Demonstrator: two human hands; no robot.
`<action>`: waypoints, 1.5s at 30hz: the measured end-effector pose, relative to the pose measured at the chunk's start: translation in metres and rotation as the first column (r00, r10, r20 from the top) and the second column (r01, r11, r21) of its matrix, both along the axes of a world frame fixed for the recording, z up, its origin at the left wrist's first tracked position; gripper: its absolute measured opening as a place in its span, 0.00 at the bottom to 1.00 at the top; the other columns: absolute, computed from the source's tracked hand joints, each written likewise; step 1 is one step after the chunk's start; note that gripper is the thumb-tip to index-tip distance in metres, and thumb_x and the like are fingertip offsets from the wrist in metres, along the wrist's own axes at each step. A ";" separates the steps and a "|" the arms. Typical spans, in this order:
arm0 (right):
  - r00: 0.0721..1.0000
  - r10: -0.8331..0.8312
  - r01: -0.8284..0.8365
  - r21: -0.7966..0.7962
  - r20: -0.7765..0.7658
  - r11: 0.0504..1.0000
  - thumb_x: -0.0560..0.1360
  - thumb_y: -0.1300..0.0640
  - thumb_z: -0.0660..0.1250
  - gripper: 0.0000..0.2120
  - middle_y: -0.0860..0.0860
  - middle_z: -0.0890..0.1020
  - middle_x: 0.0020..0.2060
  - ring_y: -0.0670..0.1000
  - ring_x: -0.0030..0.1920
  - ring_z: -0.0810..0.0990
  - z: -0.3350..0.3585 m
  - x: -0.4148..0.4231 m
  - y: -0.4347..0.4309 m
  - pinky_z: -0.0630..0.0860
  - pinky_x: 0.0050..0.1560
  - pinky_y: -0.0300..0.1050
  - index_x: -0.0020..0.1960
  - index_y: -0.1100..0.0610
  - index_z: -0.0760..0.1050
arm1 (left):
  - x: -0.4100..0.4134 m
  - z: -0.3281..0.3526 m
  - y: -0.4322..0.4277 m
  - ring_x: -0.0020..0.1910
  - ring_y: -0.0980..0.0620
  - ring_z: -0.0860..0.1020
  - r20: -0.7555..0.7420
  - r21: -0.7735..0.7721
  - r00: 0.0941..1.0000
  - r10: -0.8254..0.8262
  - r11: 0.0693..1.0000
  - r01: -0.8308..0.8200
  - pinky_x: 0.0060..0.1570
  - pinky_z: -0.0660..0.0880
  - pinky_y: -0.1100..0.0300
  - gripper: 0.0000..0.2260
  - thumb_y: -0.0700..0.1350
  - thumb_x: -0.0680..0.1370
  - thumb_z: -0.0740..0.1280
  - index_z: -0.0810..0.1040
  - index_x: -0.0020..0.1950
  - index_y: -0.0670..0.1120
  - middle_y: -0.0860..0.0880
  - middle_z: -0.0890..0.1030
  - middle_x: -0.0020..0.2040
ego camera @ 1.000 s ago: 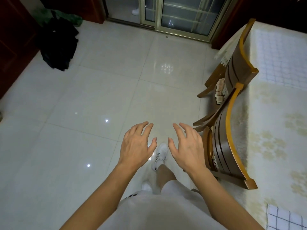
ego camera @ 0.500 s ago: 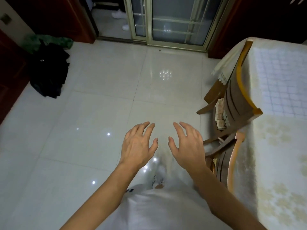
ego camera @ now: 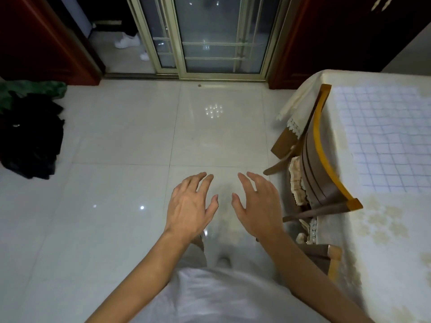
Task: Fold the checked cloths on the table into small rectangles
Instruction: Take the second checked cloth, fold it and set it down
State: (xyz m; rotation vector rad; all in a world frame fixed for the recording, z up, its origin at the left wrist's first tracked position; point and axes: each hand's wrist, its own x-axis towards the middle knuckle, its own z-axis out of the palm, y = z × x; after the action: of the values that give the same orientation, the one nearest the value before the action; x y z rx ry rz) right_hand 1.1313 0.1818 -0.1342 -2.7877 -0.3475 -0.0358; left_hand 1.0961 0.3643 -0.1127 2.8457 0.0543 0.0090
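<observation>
Left hand (ego camera: 190, 207): palm down, fingers spread and loosely bent, gripping nothing; held in the air above the floor, well apart from the surface.
Right hand (ego camera: 257, 206): mirrored pose, fingers splayed and relaxed, empty; thumb tip near the left thumb tip, not touching.
Checked cloth (ego camera: 382, 138): spread flat and unfolded on the surface at right; white, soft woven look, thin blue-grey grid lines; left edge just beside the chair back, right side cut off by the frame.
Surface (ego camera: 384, 248): covered by a cream tablecloth with faint pale-gold floral print; lace-trimmed corner hanging down at the far left.
Chair (ego camera: 326, 159): wood, curved ochre top rail, dark brown vertical slats; pushed in against the surface edge; frilled cream cushion on the seat.
Second chair (ego camera: 326, 252): nearer, partly hidden behind the right forearm; only a brown rail and a light wooden post end visible.
Floor (ego camera: 116, 206): large pale square tiles, glossy, thin grout lines, small bright light reflections.
Dark heap (ego camera: 30, 136): crumpled black fabric on the floor at left; bag or clothing, cannot tell; green fabric just behind it.
Sliding door (ego camera: 210, 43): pale metal frame, glass panes crossed by bars; reddish-brown wood on both sides.
White shoes (ego camera: 127, 40): on the floor beyond the doorway.
</observation>
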 end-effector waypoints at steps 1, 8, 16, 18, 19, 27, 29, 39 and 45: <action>1.000 -0.007 0.007 -0.001 0.000 1.000 0.77 0.40 0.60 0.26 0.56 0.78 0.66 0.58 0.65 0.78 -0.001 0.010 0.003 0.74 0.66 0.61 0.69 0.53 0.74 | 0.012 -0.003 0.005 0.63 0.45 0.77 -0.007 0.001 1.000 -0.011 1.000 0.011 0.60 0.75 0.48 0.25 0.58 0.79 0.55 0.76 0.69 0.46 0.46 0.78 0.66; 0.992 -0.124 0.124 -0.031 -0.010 0.992 0.78 0.44 0.63 0.24 0.56 0.77 0.66 0.58 0.65 0.77 -0.006 0.110 0.037 0.74 0.64 0.59 0.70 0.54 0.73 | 0.130 -0.015 0.051 0.64 0.46 0.76 -0.039 0.001 0.993 -0.109 0.994 0.109 0.61 0.75 0.49 0.25 0.58 0.79 0.53 0.75 0.70 0.47 0.47 0.78 0.67; 0.960 -0.279 0.278 -0.045 -0.016 0.960 0.77 0.43 0.59 0.26 0.56 0.77 0.65 0.58 0.63 0.76 -0.001 0.218 0.078 0.71 0.65 0.58 0.70 0.55 0.73 | 0.276 -0.007 0.099 0.65 0.46 0.76 -0.010 -0.013 0.954 -0.298 0.954 0.298 0.62 0.73 0.50 0.25 0.58 0.79 0.54 0.75 0.70 0.47 0.47 0.77 0.68; 0.946 -0.324 0.323 -0.047 -0.014 0.945 0.77 0.44 0.59 0.26 0.55 0.77 0.64 0.58 0.63 0.76 0.003 0.236 0.084 0.71 0.64 0.58 0.70 0.55 0.73 | 0.303 -0.008 0.102 0.64 0.46 0.77 0.009 -0.026 0.938 -0.347 0.937 0.347 0.61 0.74 0.50 0.24 0.58 0.79 0.55 0.75 0.70 0.47 0.47 0.78 0.67; 0.941 -0.339 0.338 -0.054 -0.003 0.940 0.77 0.44 0.60 0.26 0.56 0.77 0.64 0.58 0.62 0.76 0.006 0.243 0.085 0.72 0.64 0.58 0.70 0.55 0.73 | 0.315 -0.008 0.101 0.64 0.46 0.77 0.020 -0.033 0.928 -0.371 0.928 0.372 0.61 0.74 0.50 0.24 0.58 0.79 0.56 0.76 0.69 0.47 0.46 0.78 0.67; 0.827 -0.559 0.562 -0.063 0.060 0.825 0.77 0.45 0.59 0.24 0.55 0.78 0.62 0.58 0.61 0.77 0.024 0.278 0.050 0.72 0.63 0.59 0.68 0.56 0.75 | 0.397 0.001 0.055 0.64 0.48 0.76 0.045 -0.022 0.805 -0.592 0.805 0.593 0.60 0.74 0.52 0.24 0.56 0.78 0.57 0.75 0.69 0.48 0.48 0.78 0.67; 0.777 -0.626 0.629 -0.044 0.070 0.776 0.77 0.45 0.59 0.24 0.56 0.78 0.61 0.58 0.61 0.77 0.023 0.281 0.037 0.72 0.63 0.59 0.68 0.57 0.75 | 0.413 0.002 0.034 0.65 0.48 0.75 0.043 -0.023 0.764 -0.644 0.764 0.645 0.61 0.73 0.52 0.23 0.56 0.78 0.59 0.75 0.70 0.48 0.48 0.77 0.68; 0.469 -0.882 0.883 0.016 0.036 0.470 0.78 0.45 0.57 0.24 0.56 0.78 0.61 0.60 0.58 0.77 0.007 0.269 -0.057 0.72 0.61 0.58 0.69 0.56 0.74 | 0.470 -0.002 -0.103 0.66 0.48 0.74 0.053 -0.015 0.548 -0.835 0.548 0.836 0.60 0.74 0.51 0.22 0.52 0.79 0.65 0.73 0.71 0.46 0.47 0.76 0.69; 0.315 -0.949 0.948 0.043 -0.017 0.314 0.80 0.46 0.57 0.24 0.57 0.77 0.66 0.58 0.65 0.74 -0.002 0.275 -0.129 0.69 0.67 0.57 0.71 0.56 0.73 | 0.503 0.003 -0.198 0.65 0.47 0.74 0.070 -0.010 0.456 -0.887 0.456 0.890 0.58 0.76 0.49 0.22 0.55 0.79 0.58 0.73 0.70 0.46 0.46 0.77 0.66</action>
State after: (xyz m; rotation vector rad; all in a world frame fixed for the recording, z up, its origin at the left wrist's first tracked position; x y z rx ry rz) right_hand 1.4066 0.0530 -0.1363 -2.4761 1.3605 -0.3318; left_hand 1.5994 0.1662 -0.1101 2.4418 -1.4452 -0.1368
